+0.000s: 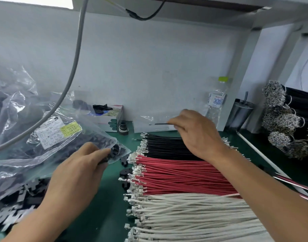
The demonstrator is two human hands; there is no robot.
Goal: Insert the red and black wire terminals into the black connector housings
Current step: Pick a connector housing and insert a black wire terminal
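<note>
- The right hand pinches a single black wire between thumb and fingertips, lifted clear of the bench; the wire sticks out level to the left of the pinch.
- Directly below that pinch lies a flat row of black wires, metal terminals at their left ends; nearer the person come the red wires, then a band of white wires.
- The left hand has its fingers curled round a black connector housing at the mouth of a clear plastic bag of such housings.
- Just right of that grip, a few loose housings sit on the green mat, touching the red terminals.
- Beyond the raised wire, a grey-white wall closes the bench; a small open box stands against it, well left of the pinch.
- Right of the pinch stand a water bottle, a dark tumbler and a white frame post.
- Further right are bundled black wires with massed terminals.
- A grey cable hangs down above the left hand, under a shelf.
</note>
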